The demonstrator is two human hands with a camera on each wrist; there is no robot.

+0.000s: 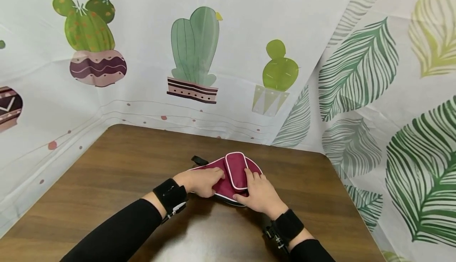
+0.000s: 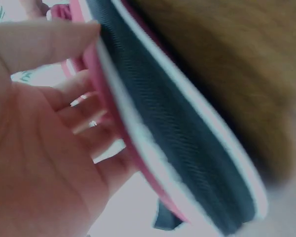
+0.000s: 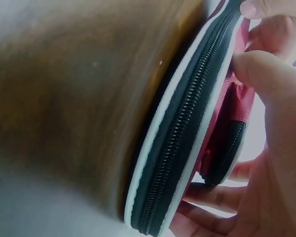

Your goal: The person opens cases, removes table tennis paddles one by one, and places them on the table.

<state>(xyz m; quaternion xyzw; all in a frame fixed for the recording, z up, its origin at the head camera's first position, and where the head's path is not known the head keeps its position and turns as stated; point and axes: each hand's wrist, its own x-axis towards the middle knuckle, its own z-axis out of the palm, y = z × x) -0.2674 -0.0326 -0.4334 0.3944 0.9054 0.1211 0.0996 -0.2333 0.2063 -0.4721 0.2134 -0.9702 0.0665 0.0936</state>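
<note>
A maroon paddle-shaped zip case (image 1: pixel 217 186) with white piping lies on the wooden table. A raised zipped pocket (image 1: pixel 236 170) stands on its upper face, and a black strap loop (image 1: pixel 199 160) sticks out at its far left. My left hand (image 1: pixel 203 181) rests over the case's narrower left part, thumb at the piping beside the black zipper (image 2: pixel 148 108) and fingers on the maroon fabric. At the wider end my right hand (image 1: pixel 261 192) touches the case, its fingers by the pocket's right side and its thumb near the front edge. The zipper (image 3: pixel 180 123) runs closed along that edge.
The wooden table (image 1: pixel 135 159) extends around the case. Behind it and to the right hangs a white cloth (image 1: pixel 146 52) printed with cacti and leaves. Black bands with small devices (image 1: pixel 171 198) wrap both wrists.
</note>
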